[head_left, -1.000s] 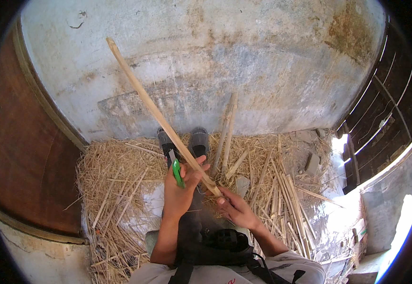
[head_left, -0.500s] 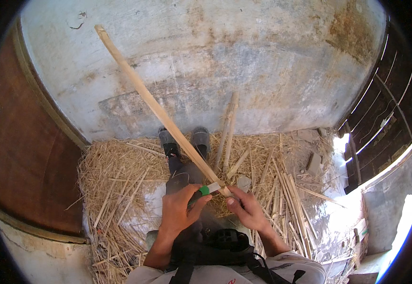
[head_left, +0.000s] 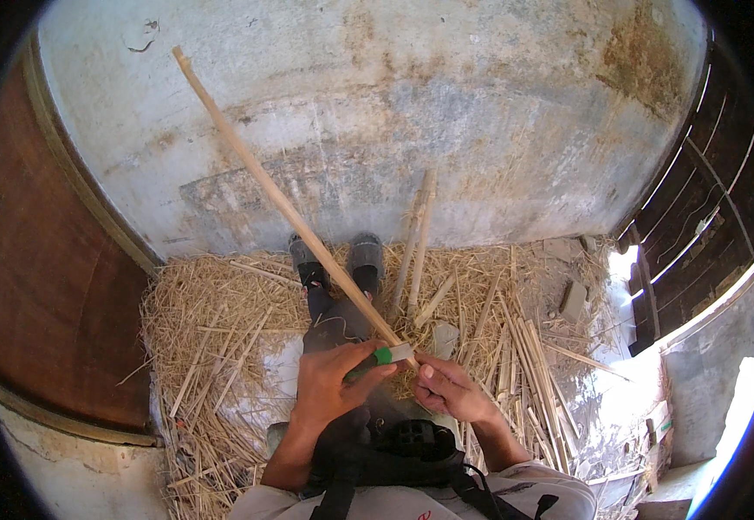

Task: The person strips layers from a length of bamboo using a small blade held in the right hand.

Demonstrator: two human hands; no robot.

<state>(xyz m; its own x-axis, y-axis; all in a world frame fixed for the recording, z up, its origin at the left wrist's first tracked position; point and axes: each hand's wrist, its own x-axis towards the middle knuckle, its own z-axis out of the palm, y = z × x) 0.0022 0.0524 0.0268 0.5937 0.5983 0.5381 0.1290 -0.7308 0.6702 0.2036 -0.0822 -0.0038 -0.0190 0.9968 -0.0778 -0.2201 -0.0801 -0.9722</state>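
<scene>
Head view — our hands at a long cane's near end.
Left hand (head_left: 329,388) closed around green-handled knife (head_left: 383,356), seemingly; right hand (head_left: 448,390) pinches cane (head_left: 286,206) — straw (head_left: 199,338) beneath.

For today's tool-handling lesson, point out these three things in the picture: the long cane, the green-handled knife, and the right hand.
long cane (head_left: 282,201), head view, on the middle of its pale shaft.
green-handled knife (head_left: 383,355), head view, on the green handle.
right hand (head_left: 446,390), head view, on the back of the hand.
</scene>
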